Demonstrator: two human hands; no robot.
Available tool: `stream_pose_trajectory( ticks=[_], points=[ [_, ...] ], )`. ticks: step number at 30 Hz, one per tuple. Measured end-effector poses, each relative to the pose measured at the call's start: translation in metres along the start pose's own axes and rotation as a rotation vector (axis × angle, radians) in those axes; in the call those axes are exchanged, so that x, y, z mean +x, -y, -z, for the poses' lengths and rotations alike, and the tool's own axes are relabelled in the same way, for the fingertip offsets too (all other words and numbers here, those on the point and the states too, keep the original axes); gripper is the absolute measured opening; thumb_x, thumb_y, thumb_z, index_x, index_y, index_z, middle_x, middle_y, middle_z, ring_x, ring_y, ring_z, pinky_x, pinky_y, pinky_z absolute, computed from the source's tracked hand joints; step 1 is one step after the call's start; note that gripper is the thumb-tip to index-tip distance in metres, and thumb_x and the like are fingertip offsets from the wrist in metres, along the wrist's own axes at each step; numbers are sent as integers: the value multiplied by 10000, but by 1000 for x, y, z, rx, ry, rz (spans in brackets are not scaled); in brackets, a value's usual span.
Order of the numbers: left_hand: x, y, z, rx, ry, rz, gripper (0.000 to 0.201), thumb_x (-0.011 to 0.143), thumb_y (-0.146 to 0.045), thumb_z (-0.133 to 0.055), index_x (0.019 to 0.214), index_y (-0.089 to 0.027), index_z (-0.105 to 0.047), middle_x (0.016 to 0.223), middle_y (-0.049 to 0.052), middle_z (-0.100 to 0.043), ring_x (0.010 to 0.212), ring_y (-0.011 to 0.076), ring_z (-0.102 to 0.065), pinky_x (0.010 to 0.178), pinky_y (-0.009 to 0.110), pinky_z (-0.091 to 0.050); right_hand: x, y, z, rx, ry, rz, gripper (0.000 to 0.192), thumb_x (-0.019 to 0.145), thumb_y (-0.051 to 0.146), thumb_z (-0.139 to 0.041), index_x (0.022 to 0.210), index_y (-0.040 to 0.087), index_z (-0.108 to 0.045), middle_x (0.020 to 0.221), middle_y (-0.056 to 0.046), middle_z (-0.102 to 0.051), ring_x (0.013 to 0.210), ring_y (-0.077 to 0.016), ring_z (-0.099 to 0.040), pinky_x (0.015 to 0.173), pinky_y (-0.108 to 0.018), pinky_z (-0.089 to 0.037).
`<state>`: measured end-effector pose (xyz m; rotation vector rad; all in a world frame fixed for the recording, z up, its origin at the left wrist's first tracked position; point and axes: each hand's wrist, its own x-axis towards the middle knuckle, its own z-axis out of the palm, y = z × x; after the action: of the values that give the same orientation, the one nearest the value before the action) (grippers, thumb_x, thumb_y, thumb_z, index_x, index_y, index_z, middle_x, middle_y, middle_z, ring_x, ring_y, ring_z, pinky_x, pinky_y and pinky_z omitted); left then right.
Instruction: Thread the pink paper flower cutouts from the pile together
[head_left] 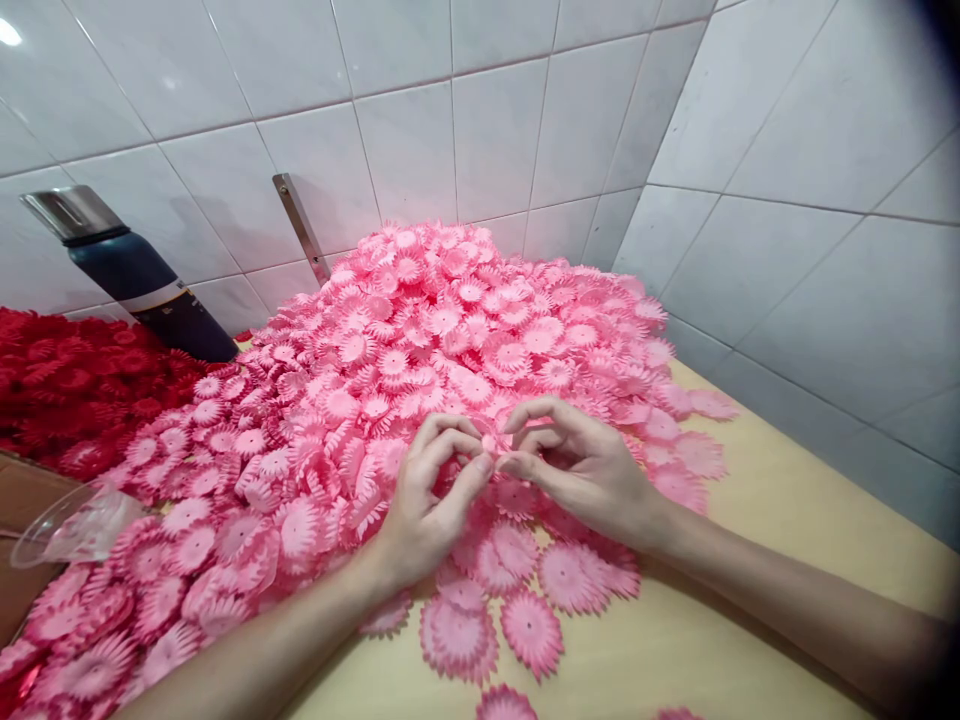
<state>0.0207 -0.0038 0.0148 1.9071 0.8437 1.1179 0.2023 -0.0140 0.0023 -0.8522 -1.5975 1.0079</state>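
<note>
Head view: two hands pinch one pink petal piece over the heap

A small pink flower piece (496, 442) sits between the fingertips of both hands, held just above the front slope of the pile. The left hand (431, 500) closes thumb and forefinger on its left side; the right hand (581, 465) does the same from the right, so the two hands meet at the piece, fingertips almost touching. How the piece is folded cannot be told, since the fingers cover most of it.

Beneath and behind them rises a large heap of pink flower cut-outs (450, 330), spilling forward onto the pale yellow table (750, 520), where a few single cut-outs lie flat near the wrists. To the left lies a lower heap of red flower cut-outs (67, 385). A dark blue bottle with a metal cap (127, 270) stands behind the red heap against the white tiled wall (487, 120). A clear plastic bag (75, 525) lies at the left edge.
</note>
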Motion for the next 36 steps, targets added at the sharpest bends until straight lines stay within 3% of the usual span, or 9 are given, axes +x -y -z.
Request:
stream_pose_trajectory(
  ticks=[4,10,16,20,22,26,31,33,36],
  points=[
    [-6,2,-3,67,-160,-89,136,930,-155,-511,804,-189,-550,932,31,-500,884,150,-519,767,292,-436,2,5,-4,32,-98,-2,230,802,143,-728,931,249,-570,598,81,-564,510,-64,-524,482,-154,-436],
    [-10,3,-5,173,-247,-252,123,935,-130,-476,837,-201,-501,937,26,-470,899,151,-494,768,296,-426,2,7,-14,78,-215,0,159,814,163,-721,868,223,-584,616,67,-606,514,-55,-553,477,-142,-442],
    [-11,6,-8,90,-259,-230,129,949,-156,-453,835,-203,-490,926,29,-469,860,157,-513,718,304,-446,5,5,-17,13,-349,16,158,812,228,-729,861,217,-580,607,57,-596,483,-62,-510,432,-159,-405],
    [-10,12,-8,-199,-340,-157,143,974,-214,-383,852,-215,-458,902,12,-473,719,135,-518,643,308,-464,12,4,-2,-27,-586,-53,156,847,332,-691,859,228,-575,578,60,-549,381,-50,-341,332,-183,-252],
    [-8,14,-7,-226,-358,-65,160,974,-249,-397,833,-208,-458,879,10,-473,712,133,-516,661,313,-467,14,6,4,-39,-655,-65,177,830,355,-707,845,236,-578,584,51,-554,396,-61,-365,340,-193,-272],
    [-2,14,-5,-213,-394,98,129,954,-301,-477,866,-209,-459,820,-2,-484,717,127,-520,673,283,-469,12,7,3,-40,-507,-15,131,812,322,-731,892,242,-663,797,-22,-675,721,-149,-635,625,-260,-541],
    [1,11,-5,-181,-452,87,115,884,-234,-601,903,-205,-492,895,3,-493,801,124,-520,723,256,-477,6,-1,-1,-34,-341,-73,218,793,283,-748,994,211,-704,972,-55,-711,893,-178,-669,819,-326,-576],
    [1,10,-5,-160,-430,68,103,884,-211,-604,892,-201,-501,881,1,-500,800,120,-513,732,250,-468,5,-2,-1,-34,-288,-69,275,773,248,-767,1036,217,-693,1009,-52,-705,935,-175,-664,853,-318,-569],
    [0,8,-4,-144,-343,53,100,893,-217,-603,865,-199,-508,846,-7,-501,746,112,-504,686,244,-448,3,1,-1,-1,-186,-43,281,776,204,-761,1034,232,-651,934,-24,-684,842,-150,-661,731,-271,-578]
  ],
)
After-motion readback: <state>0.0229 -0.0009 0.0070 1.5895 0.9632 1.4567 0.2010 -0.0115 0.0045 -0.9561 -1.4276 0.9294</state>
